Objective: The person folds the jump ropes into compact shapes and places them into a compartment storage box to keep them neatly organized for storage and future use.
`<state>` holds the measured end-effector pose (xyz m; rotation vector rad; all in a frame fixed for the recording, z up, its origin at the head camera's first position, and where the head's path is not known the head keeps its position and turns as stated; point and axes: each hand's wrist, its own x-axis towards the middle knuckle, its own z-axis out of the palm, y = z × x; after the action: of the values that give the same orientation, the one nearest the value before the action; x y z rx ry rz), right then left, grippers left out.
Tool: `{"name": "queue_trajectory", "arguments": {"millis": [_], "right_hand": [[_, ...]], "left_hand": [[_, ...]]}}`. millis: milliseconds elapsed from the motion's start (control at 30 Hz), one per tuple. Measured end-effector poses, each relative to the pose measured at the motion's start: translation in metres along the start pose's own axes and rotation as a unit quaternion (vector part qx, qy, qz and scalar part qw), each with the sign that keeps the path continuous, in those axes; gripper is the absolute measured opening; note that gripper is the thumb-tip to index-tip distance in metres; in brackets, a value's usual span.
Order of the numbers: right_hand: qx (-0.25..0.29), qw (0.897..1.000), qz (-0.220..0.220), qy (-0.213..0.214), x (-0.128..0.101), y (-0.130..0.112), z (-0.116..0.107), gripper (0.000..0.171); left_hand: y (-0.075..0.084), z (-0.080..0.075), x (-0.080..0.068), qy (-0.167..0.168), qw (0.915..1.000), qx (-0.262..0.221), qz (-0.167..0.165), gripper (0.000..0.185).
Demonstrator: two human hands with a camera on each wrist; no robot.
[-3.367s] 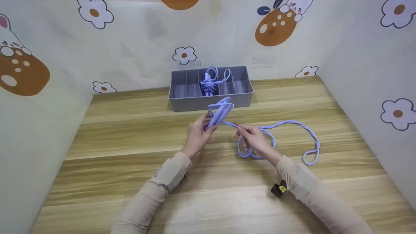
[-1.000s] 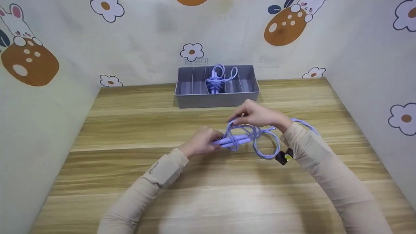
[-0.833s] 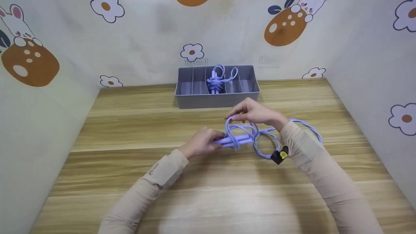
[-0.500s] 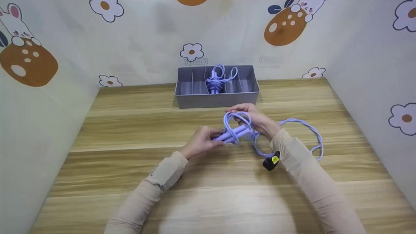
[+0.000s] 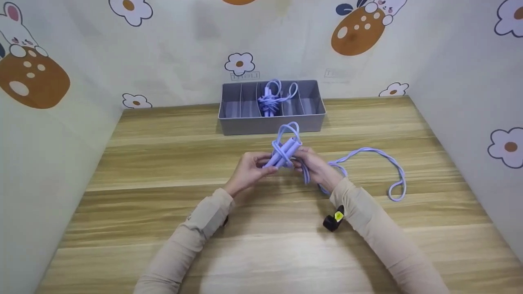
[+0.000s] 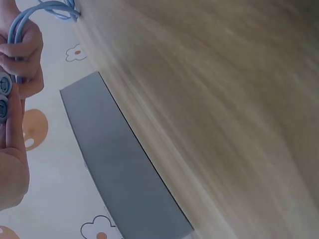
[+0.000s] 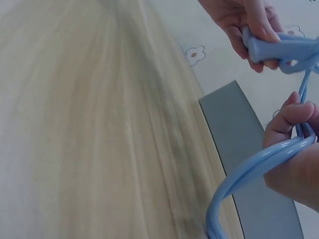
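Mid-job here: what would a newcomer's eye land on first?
Probably the purple handles gripped in the left hand at center, while the right hand pinches their cord, which trails across the table to the right. Behind, a bundled rope sits in the middle of a gray divided box. Next, the cartoon rabbit on the wall, far left.

Prob. a little work nook: a wood-look table [image 5: 122,204] w/ bunny & flower walls [image 5: 179,53] behind it & on both sides.

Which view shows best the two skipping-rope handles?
Head view: both handles show lengthwise, side by side. Left wrist view: only their round ends, at the edge. Right wrist view: mainly one handle, partly covered.
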<state>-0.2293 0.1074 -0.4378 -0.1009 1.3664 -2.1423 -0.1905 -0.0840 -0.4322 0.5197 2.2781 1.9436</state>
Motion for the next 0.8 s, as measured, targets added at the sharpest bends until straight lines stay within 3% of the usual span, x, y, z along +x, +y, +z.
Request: {"name": "queue_trajectory", "arguments": {"millis": [233,500,667,800], "right_hand": [[-0.02,0.998,0.052,0.007,-0.004,0.011,0.005,0.026],[-0.055,0.997,0.041,0.037,-0.016,0.012,0.001,0.015],[-0.069,0.997,0.023,0.037,-0.023,0.014,-0.001,0.034],[-0.081,0.996,0.013,0.039,-0.027,0.018,0.0,0.041]], "left_hand": [[-0.002,-0.004,0.003,0.059,0.9975,-0.039,0.007,0.035],[-0.002,-0.014,0.004,0.096,0.9949,-0.031,-0.006,0.033],[-0.003,-0.018,0.005,0.107,0.9939,-0.013,-0.019,0.033],[-0.004,-0.017,0.006,0.135,0.9901,-0.022,-0.031,0.033]]}}
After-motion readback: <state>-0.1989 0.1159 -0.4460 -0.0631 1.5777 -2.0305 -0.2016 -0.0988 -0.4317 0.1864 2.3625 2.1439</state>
